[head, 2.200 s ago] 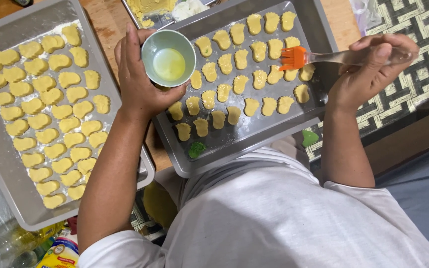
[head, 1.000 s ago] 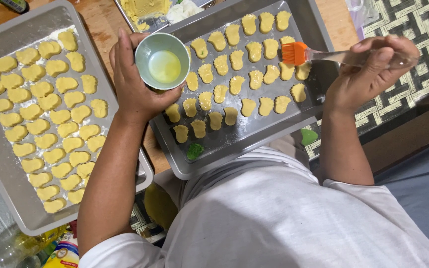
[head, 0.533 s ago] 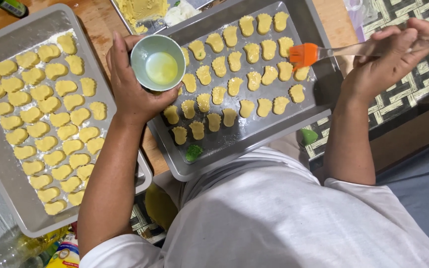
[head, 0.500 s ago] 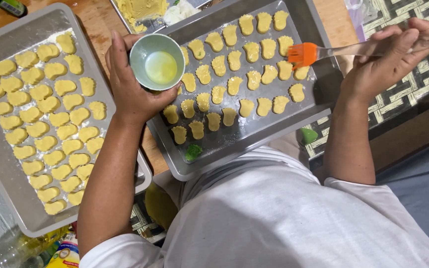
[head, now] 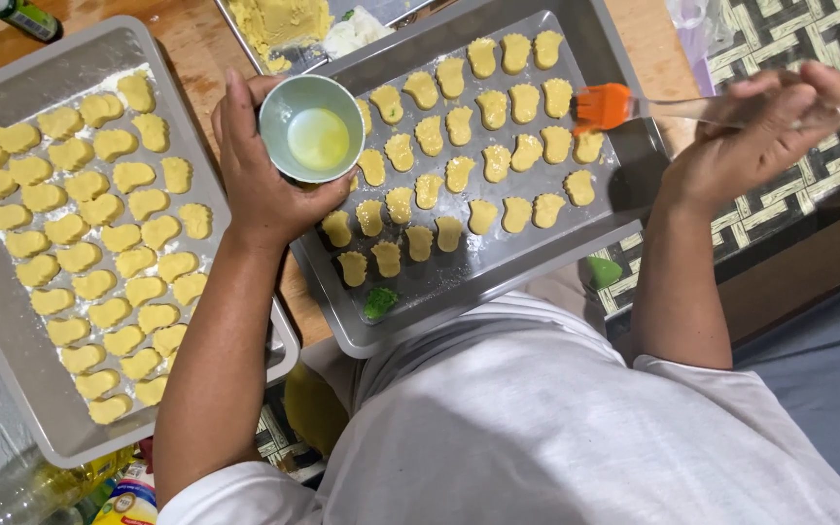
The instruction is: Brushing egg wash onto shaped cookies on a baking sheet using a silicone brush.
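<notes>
Gripping the small bowl [head: 311, 128] in your left hand [head: 262, 175], your right hand [head: 751, 131] pinches the orange brush [head: 603, 105] over the cookie tray [head: 498, 267].

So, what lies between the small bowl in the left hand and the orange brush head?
In the head view, rows of yellow dough pieces on the grey tray lie between the bowl and the brush head.

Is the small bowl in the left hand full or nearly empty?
Nearly empty. The bowl, gripped by the left hand, shows only a shallow pale yellow pool at its bottom, with bare inner walls above it.
</notes>
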